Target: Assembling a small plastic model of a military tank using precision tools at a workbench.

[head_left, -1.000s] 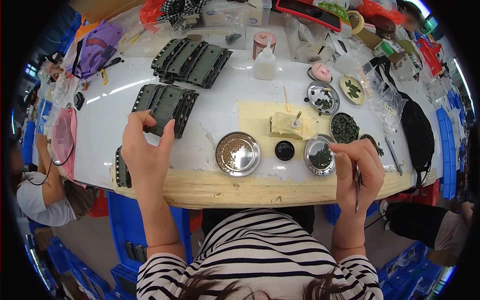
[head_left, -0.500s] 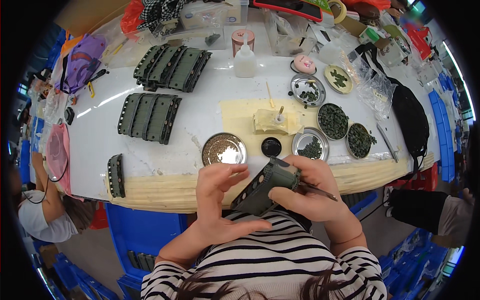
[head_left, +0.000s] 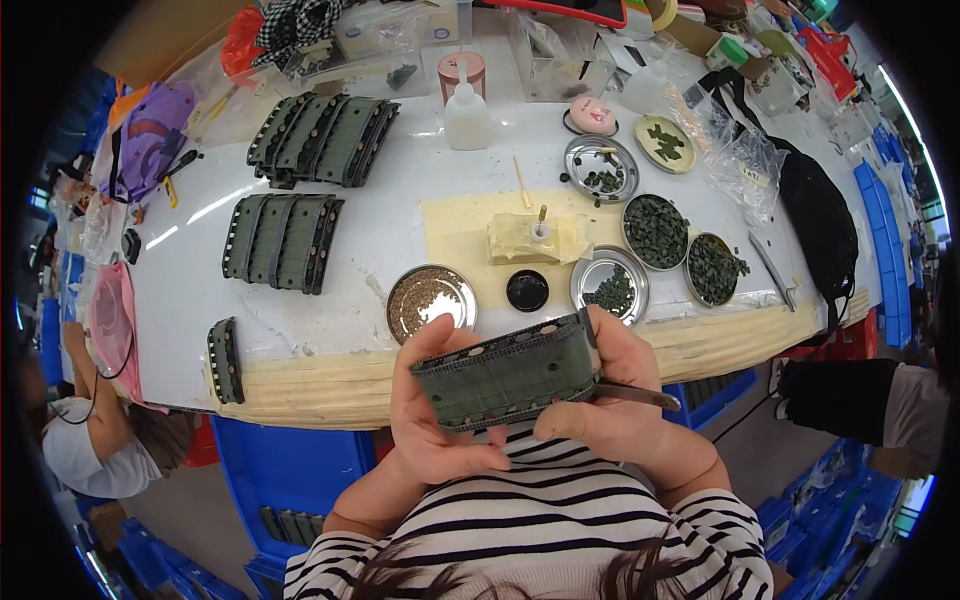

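In front of my chest I hold a dark green curved plastic panel (head_left: 510, 385) with raised ribbed edges and a row of small round spots. Its left end rests in my left hand (head_left: 415, 425), the fingers behind and the thumb below. My right hand (head_left: 628, 415) grips the right end, thumb on the near side. A slim dark metal tool, like tweezers (head_left: 645, 397), also sits in that hand and points right. Just beyond the panel are a steel dish of small brown pieces (head_left: 415, 298), a small pot of black liquid (head_left: 527, 291) and a steel dish of green bits (head_left: 610, 292).
Stacks of similar panels (head_left: 325, 140) (head_left: 283, 240) and a narrow one (head_left: 226, 360) lie at left. A taped block (head_left: 530, 240) and white squeeze bottle (head_left: 466, 118) stand mid-table. More dishes of green pieces (head_left: 655, 230), loose tweezers (head_left: 772, 270) and a black bag (head_left: 815, 220) are right.
The panel has turned from a steep slant to nearly level, its broad face now toward me. My left hand has closed in on its left end, having been open beside it.
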`<action>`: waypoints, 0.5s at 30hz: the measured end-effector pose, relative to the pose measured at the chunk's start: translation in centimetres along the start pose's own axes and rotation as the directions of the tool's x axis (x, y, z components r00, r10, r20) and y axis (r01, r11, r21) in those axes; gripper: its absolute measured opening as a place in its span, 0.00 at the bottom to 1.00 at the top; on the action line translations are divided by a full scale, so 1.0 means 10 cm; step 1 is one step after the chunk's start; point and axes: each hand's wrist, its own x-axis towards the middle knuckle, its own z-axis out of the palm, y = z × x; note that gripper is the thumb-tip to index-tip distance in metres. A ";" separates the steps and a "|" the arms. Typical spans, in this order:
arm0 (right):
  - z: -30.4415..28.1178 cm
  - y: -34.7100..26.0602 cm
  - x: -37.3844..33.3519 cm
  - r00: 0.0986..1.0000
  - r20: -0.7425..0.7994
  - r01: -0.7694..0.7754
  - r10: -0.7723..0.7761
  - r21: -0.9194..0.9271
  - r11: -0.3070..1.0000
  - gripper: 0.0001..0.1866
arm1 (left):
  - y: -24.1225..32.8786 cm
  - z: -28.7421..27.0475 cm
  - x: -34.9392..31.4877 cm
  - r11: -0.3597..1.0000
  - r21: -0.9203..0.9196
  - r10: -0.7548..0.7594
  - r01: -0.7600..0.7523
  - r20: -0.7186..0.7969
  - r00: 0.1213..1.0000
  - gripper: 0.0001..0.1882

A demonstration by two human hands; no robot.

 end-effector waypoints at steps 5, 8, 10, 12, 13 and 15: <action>-0.07 -0.12 -0.03 0.995 0.101 0.051 -0.028 -0.236 0.970 0.20 | -0.22 -0.05 0.18 0.963 -0.114 0.252 -0.244 0.069 0.965 0.44; -0.28 -0.18 -0.02 0.971 -0.090 0.182 -0.221 -0.321 0.929 0.32 | -0.01 0.05 0.21 0.971 -0.231 0.044 -0.064 -0.091 0.995 0.43; -0.49 -0.23 0.04 0.935 -0.130 0.228 -0.331 -0.495 0.839 0.43 | 0.16 0.05 0.22 0.938 -0.337 -0.142 0.082 -0.157 0.977 0.42; -0.75 -0.32 0.02 0.950 -0.076 0.176 -0.303 -0.671 0.720 0.46 | 0.21 0.06 0.25 0.884 -0.439 -0.236 0.160 -0.126 0.964 0.40; -0.77 -0.31 0.01 0.956 -0.105 0.133 -0.273 -0.675 0.726 0.45 | 0.24 0.06 0.26 0.852 -0.470 -0.304 0.230 -0.087 0.949 0.39; -0.81 -0.25 0.00 0.964 -0.163 0.046 -0.211 -0.678 0.734 0.44 | 0.28 0.09 0.28 0.804 -0.479 -0.414 0.351 -0.028 0.910 0.39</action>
